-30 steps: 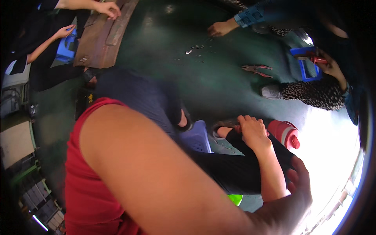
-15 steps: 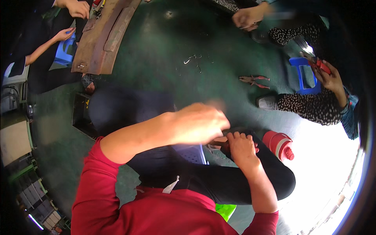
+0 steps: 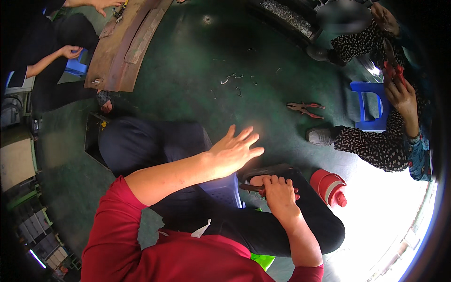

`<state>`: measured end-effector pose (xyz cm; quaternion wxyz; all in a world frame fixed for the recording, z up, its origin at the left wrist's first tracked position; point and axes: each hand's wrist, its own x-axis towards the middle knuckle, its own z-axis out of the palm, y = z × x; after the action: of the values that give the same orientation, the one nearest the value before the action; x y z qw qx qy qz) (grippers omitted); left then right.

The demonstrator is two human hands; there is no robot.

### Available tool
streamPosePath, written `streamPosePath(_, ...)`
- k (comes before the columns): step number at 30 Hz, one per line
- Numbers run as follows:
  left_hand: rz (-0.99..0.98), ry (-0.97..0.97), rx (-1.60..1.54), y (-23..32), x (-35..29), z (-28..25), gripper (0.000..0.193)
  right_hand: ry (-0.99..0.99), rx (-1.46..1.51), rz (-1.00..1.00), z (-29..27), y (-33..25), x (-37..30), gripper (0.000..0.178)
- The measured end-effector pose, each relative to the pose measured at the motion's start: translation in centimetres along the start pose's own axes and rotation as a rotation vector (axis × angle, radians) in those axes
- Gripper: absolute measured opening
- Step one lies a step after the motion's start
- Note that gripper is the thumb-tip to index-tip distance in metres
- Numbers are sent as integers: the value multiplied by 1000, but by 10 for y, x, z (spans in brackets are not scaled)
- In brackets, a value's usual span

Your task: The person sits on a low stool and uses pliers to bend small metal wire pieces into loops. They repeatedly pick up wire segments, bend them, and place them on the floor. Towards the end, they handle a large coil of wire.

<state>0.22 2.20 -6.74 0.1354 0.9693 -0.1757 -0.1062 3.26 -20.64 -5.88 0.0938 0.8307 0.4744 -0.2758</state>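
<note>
My left hand hangs over my lap with its fingers spread and nothing in them. On the right, my right hand is wrapped round a pair of red-handled pliers, whose dark jaws point left, just below my left fingertips. The pliers rest by my foot, which lies across my dark-trousered leg. Whether the jaws grip anything is too small to tell.
Several bent wire pieces lie on the green floor near other red-handled pliers. A red jug stands right of my leg. One co-worker's hand holds pliers by a blue stool; another person sits beside a wooden bench.
My left hand has drawn back from the pliers and spread its fingers. My right hand has shifted slightly down and left, still holding them. The co-worker on the right has moved both hands.
</note>
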Motion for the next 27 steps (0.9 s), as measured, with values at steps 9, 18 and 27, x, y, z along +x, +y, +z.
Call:
streamPosePath(9, 344, 528, -595, 16, 18, -55, 39, 176, -22, 22, 18, 7, -6, 25)
streamPosePath(18, 655, 925, -628, 60, -18, -140, 24, -92, -3, 84, 31, 4, 7, 31)
streamPosePath(27, 63, 876, -635, -32, -13, -94, 14, 62, 12, 26, 10, -3, 2, 24)
